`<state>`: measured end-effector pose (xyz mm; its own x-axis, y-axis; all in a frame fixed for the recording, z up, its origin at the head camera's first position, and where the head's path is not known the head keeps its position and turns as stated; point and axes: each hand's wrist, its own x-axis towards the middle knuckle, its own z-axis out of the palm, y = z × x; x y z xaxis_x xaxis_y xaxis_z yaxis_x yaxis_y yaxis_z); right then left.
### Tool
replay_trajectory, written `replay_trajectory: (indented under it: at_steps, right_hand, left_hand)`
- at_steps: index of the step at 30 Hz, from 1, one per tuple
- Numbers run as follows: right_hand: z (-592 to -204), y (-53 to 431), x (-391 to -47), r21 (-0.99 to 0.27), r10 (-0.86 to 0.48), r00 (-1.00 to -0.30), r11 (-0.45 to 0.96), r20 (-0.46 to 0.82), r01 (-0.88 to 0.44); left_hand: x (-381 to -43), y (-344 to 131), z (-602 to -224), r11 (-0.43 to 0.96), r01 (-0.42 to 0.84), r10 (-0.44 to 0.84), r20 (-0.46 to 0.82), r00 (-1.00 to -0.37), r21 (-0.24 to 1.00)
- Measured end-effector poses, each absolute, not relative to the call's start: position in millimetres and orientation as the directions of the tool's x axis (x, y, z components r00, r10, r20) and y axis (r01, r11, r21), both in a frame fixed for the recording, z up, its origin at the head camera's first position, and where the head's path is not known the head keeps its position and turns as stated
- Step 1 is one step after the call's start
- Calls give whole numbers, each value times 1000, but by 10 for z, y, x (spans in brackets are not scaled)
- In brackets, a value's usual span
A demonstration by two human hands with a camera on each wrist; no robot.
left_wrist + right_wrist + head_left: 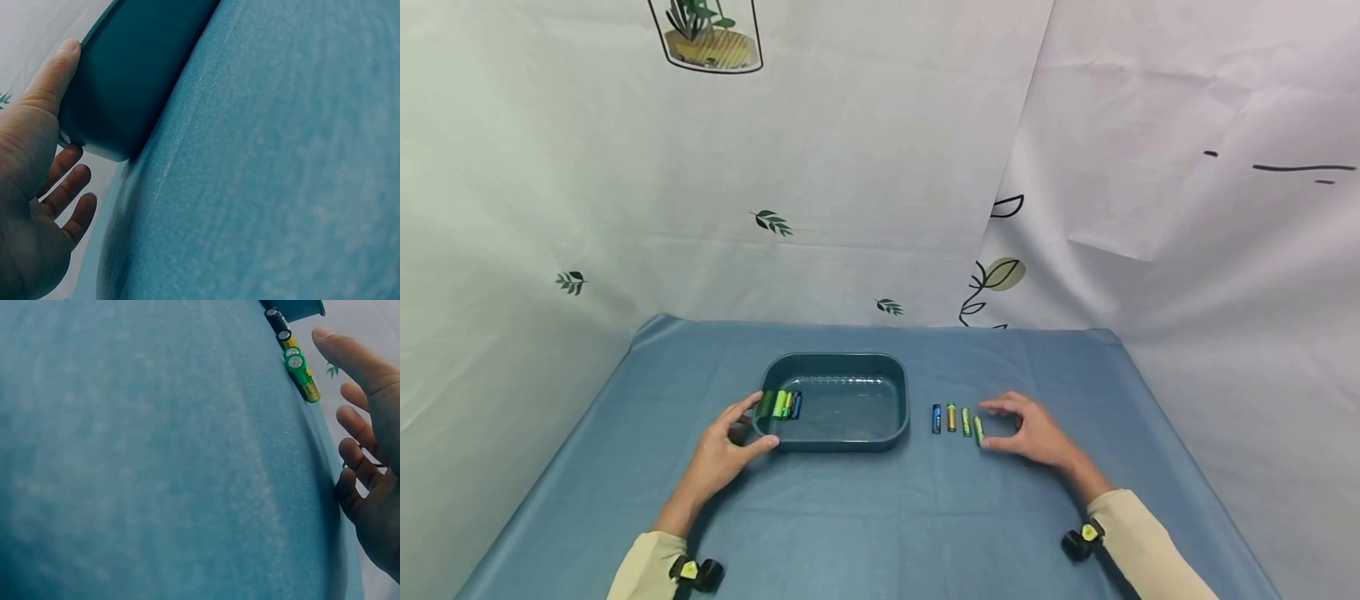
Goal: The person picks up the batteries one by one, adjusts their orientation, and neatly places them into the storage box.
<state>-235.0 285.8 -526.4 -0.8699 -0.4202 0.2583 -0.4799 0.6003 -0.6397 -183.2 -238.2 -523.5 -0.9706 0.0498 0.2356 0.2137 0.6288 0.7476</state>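
Observation:
A dark teal tray [850, 444] stands left of centre, with my left hand [721, 454] at its left end. That thumb lies straight along the tray's outer wall [119, 81] and the index fingertip touches the rim, while the other fingers are loosely spread. Inside, green batteries [781, 404] and a blue battery [797, 405] lie side by side. To the tray's right is a row with a blue battery [936, 418], a yellow one [951, 417] and two green ones [966, 422]. My right hand [1028, 429] reaches the rightmost green battery [978, 430], thumb and index finger parted around its ends.
A blue cloth [865, 533] covers the table. White curtains [850, 167] with leaf prints hang behind and at both sides. Each wrist carries a small black camera, the left one [709, 575] and the right one [1077, 546] both close above the cloth.

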Motion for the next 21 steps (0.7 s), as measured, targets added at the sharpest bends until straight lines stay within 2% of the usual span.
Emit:
replay_trajectory:
  at_steps: [21]
  right_hand:
    - [-5287,2830,-2391,-588,-433,-884,673,178,-448]
  left_hand:
    - [-1830,-2388,-5238,621,204,47,224,-974,757]
